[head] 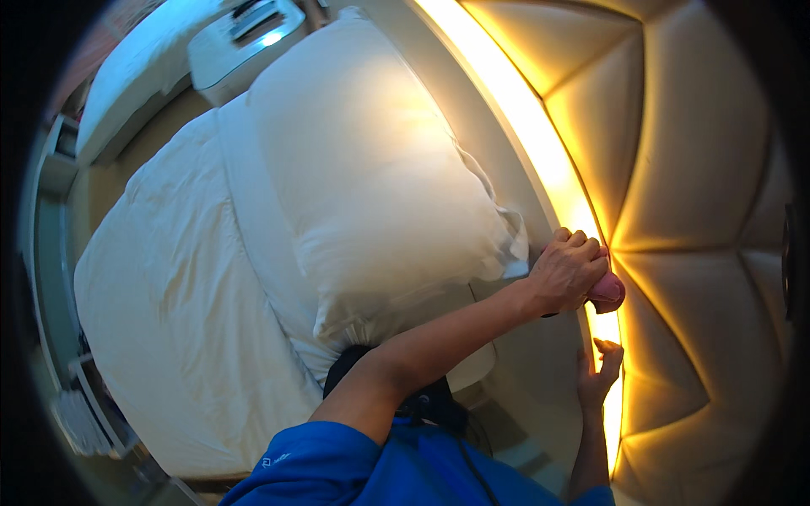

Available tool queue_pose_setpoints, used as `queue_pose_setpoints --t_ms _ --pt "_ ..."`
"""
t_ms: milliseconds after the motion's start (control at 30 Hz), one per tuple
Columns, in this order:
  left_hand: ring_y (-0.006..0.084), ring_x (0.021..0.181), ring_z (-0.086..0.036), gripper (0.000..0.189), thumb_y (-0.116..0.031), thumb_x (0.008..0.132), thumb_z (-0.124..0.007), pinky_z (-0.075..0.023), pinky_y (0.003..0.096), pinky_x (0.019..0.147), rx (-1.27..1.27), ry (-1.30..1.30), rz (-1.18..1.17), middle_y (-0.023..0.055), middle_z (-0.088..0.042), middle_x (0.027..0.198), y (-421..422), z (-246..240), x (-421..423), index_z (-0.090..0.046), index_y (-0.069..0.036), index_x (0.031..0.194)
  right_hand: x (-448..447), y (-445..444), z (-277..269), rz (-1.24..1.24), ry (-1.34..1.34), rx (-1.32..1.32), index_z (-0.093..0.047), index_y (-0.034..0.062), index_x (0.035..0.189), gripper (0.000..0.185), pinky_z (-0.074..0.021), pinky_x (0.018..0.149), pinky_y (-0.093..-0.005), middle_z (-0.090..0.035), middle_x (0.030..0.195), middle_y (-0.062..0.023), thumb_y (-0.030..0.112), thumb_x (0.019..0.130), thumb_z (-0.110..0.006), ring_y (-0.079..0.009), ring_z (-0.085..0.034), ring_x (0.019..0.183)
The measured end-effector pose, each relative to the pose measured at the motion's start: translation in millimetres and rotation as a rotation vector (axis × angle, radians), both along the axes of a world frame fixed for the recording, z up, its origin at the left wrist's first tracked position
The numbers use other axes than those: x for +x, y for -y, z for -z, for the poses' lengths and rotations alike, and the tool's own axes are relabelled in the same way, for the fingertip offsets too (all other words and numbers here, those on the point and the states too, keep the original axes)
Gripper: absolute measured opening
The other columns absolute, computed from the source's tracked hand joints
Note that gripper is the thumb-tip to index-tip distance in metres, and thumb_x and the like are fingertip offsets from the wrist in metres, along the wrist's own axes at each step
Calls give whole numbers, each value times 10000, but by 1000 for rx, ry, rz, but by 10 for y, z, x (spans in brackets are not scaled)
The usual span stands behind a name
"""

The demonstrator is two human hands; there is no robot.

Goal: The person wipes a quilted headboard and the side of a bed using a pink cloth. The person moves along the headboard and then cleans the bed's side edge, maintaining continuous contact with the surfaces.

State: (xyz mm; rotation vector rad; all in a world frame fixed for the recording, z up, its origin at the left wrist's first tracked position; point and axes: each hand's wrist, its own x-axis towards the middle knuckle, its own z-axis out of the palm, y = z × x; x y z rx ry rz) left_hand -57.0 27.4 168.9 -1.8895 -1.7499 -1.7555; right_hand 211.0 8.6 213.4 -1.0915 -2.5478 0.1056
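My left hand [565,269] is closed around a bunched pink cloth [607,289], held against the brightly lit ledge [519,120] that curves along the headboard. Lower down by the same lit strip, my right hand [598,376] has its fingers apart and nothing in it. Whether its fingertips touch the ledge I cannot tell. Left of my left hand lies a large white pillow [373,145] at the head of the bed, its open case edge toward the ledge. My left forearm passes over the pillow's near side.
A white sheet [171,278] covers the bed. The padded wall panels [690,145] rise right of the light. Beyond the pillow stands a white bedside table [240,54] with dark items on top, then a second bed [145,76]. Shelving [57,158] lines the far left.
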Motion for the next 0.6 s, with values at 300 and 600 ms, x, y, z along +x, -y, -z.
queue_pose_setpoints --t_ms 300,600 --pt "284 865 -663 426 -325 633 -905 -517 415 783 -78 -47 152 80 -662 899 98 -123 47 -698 -99 929 -34 18 15 137 -85 -54 -650 24 1032 421 -481 661 -340 -560 847 -79 257 792 -905 -207 -550 732" --pt "285 877 -649 448 -343 679 -892 -504 434 788 -110 -79 185 90 -653 934 92 -131 -15 -702 -87 993 -180 25 -2 181 -50 -25 -613 28 1006 457 -454 633 -350 -530 815 -68 285 780 -915 -208 -519 699"
